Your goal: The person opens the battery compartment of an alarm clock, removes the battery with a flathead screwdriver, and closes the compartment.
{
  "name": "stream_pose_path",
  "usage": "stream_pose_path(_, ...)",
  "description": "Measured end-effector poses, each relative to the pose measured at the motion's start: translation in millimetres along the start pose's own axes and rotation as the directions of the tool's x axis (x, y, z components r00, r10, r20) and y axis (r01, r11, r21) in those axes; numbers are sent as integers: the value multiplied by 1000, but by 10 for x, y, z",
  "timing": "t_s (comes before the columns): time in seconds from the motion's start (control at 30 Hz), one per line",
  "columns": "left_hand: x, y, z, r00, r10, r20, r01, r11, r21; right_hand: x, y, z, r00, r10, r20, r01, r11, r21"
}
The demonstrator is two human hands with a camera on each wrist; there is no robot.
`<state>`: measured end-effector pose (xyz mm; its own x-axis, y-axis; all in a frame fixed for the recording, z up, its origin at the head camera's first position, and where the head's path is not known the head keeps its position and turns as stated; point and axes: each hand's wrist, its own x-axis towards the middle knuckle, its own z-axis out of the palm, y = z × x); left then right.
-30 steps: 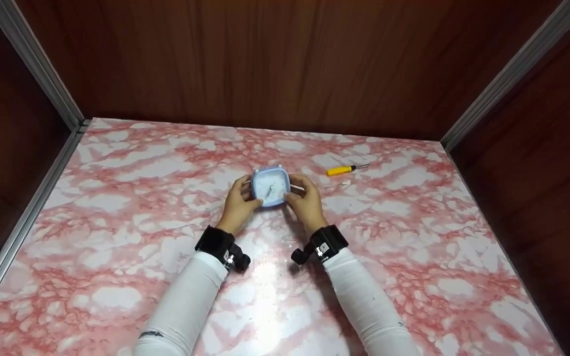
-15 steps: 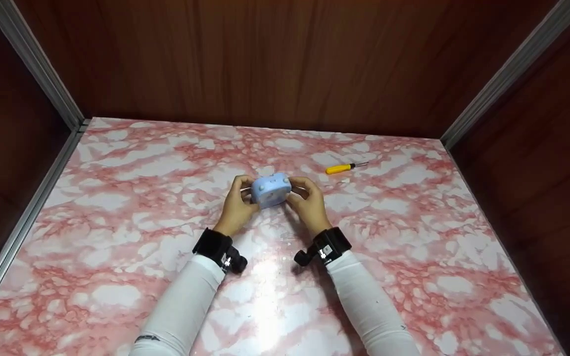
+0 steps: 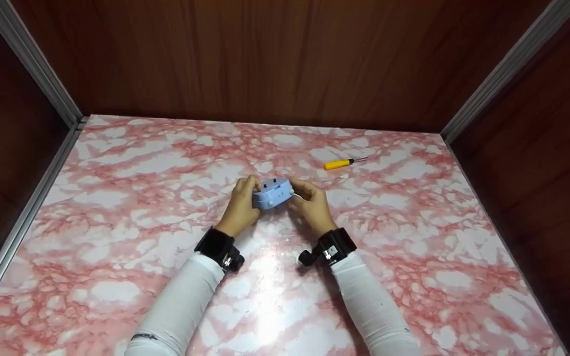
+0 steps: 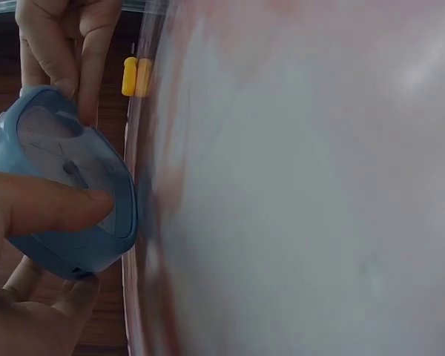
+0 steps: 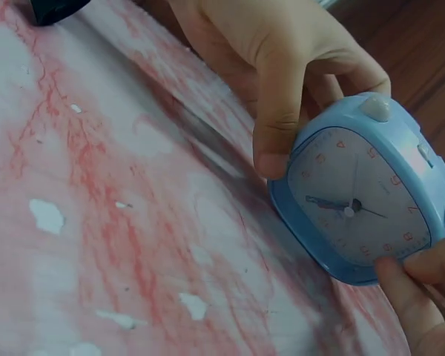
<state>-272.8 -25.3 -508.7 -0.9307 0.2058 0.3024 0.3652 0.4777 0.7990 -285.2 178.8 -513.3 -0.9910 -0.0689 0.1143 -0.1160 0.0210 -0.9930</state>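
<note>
A light blue alarm clock [image 3: 276, 195] is held between my two hands, its back with black knobs tipped upward in the head view. My left hand [image 3: 239, 206] grips one side; its thumb lies across the dial in the left wrist view. On the other side, my right hand [image 3: 315, 208] pinches the clock's edge between thumb and fingers. The right wrist view shows the dial of the clock [image 5: 356, 204], with orange numerals, hands and pale knobs on top. Whether the clock touches the table cannot be told.
A yellow-handled screwdriver [image 3: 337, 164] lies on the table beyond my right hand. The red-and-white marbled tabletop [image 3: 117, 237] is bounded by dark wood panels [image 3: 265, 64] at the back and sides, with metal posts at the corners.
The clock has been turned over between my hands: its dial faced up a second ago, and now its back shows from above. My left fingers have moved onto its back.
</note>
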Motion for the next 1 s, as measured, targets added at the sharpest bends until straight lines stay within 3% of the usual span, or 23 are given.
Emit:
stream_pose_path(0.13,-17,54,-14,999,-6,47,4,999,32,-20,10,12,999,28,-27,-26,998,58)
stream_pose_path(0.23,-41,92,-8,998,-20,63,19,1000,15,-37,8,55,997,45,-60,-35,987,158)
stream_pose_path(0.4,-83,144,25,998,-42,38,42,999,2,-56,-3,172,990,69,-126,-27,951,308)
stream_pose_path(0.5,-101,179,53,999,-36,8,35,999,34,-81,-4,235,992,44,-121,1,937,349)
stream_pose_path(0.63,-134,238,117,1000,-7,-8,8,997,73,-134,20,269,999,-2,-44,16,944,331)
stream_pose_path(0.73,-165,314,161,1000,20,9,-21,993,115,-149,38,261,1000,-21,-12,23,970,243)
stream_pose_path(0.87,-210,390,198,998,51,44,-58,984,167,-127,47,211,999,-5,-34,8,993,114)
stream_pose_path(1.0,-223,363,210,996,72,48,-79,983,168,-83,53,148,998,37,-53,-29,989,146)
